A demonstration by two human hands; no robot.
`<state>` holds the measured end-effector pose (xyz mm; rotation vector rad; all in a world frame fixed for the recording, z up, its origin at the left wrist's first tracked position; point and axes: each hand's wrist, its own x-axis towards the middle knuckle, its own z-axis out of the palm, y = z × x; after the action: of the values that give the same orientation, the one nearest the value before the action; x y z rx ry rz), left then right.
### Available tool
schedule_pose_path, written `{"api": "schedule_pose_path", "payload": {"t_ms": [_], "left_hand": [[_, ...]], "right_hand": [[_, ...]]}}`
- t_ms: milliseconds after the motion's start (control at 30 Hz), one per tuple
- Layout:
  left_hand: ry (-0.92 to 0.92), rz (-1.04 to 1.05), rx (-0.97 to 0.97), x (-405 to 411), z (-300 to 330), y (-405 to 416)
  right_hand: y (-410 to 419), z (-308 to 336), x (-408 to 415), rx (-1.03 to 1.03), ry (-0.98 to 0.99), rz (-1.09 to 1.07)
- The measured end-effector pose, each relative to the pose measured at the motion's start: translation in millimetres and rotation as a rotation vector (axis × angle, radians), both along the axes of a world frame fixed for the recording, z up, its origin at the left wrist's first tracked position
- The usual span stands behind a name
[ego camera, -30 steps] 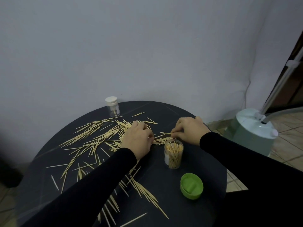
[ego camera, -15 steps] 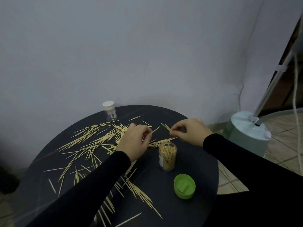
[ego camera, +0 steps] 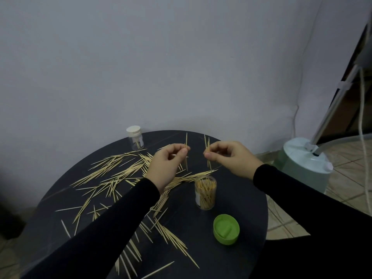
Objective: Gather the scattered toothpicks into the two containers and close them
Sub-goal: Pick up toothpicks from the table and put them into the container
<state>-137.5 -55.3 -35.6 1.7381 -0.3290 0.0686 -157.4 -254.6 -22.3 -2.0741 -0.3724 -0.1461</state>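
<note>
Many toothpicks (ego camera: 118, 172) lie scattered over the round dark table (ego camera: 237, 200). My left hand (ego camera: 167, 164) is raised above them and pinches one upright toothpick (ego camera: 186, 146). My right hand (ego camera: 229, 158) pinches a couple of upright toothpicks (ego camera: 207, 147) beside it. Below my right hand stands an open clear container (ego camera: 205, 193), partly filled with toothpicks. Its green lid (ego camera: 226, 231) lies upside down near the table's front right. A second small clear container (ego camera: 135, 140) with a white cap stands at the back left, holding a few toothpicks.
A grey wall rises right behind the table. To the right on the tiled floor stands a pale green appliance base (ego camera: 306, 166) with a metal pole and a cord. More toothpicks (ego camera: 173, 238) lie near the front edge.
Both hands have lifted off the table, each bringing toothpicks up from the pile and turning them upright. The view has tilted slightly.
</note>
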Motion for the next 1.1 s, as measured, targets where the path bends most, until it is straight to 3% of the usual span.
{"api": "schedule_pose_path", "payload": {"t_ms": [167, 767, 900, 1100], "left_hand": [[0.049, -0.12, -0.162, -10.1, 4.4, -5.0], [0.118, -0.252, -0.048, -22.6, -34.3, -1.1], [-0.01, -0.187, 0.071, -21.1, -34.6, 4.1], [-0.455, -0.146, 0.47, -22.7, -35.6, 10.9]], "right_hand": [[-1.4, -2.9, -3.0, -0.055, 0.074, 0.132], [-12.7, -5.2, -2.2, -0.21, 0.235, 0.18], [-15.6, -4.9, -1.3, -0.278, 0.263, 0.212], [-17.0, -7.6, 0.6, -0.392, 0.32, 0.219]]}}
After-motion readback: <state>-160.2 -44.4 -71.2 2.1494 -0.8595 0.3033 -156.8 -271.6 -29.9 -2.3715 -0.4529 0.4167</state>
